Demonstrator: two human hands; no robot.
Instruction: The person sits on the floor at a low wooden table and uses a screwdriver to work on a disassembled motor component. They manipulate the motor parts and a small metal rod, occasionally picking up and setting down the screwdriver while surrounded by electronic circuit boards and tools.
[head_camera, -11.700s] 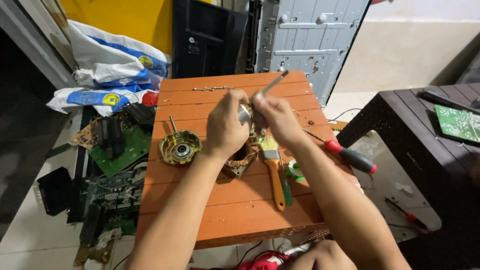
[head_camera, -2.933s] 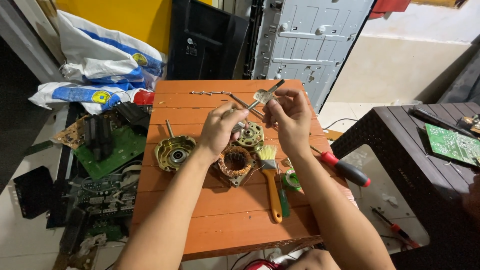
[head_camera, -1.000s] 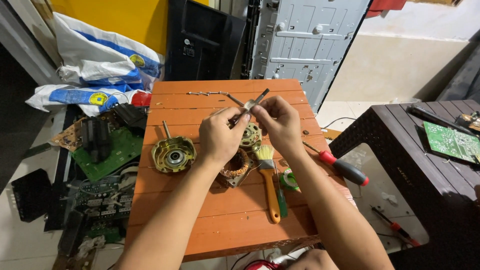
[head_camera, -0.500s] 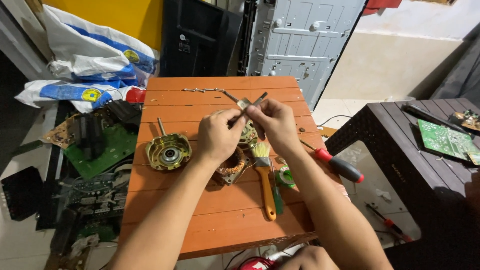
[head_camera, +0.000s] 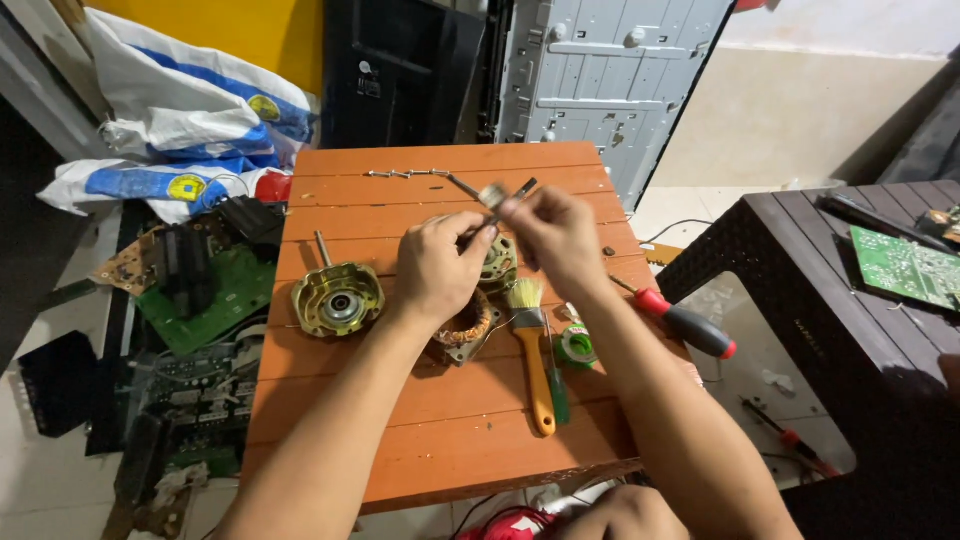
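Metal rod (head_camera: 510, 197) slanting up-right between hands.

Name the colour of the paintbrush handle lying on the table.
Orange; the paintbrush shows clearly in the head view.

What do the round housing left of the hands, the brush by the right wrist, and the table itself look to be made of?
Round housing: metal, probably cast or plated, going by its yellowish gold sheen and the steel shaft standing out of it.
Brush: pale bristles, a shiny metal band, and an orange handle that looks like plastic or painted wood.
Table: slatted boards in matte orange, likely painted wood; grooves show between the slats.
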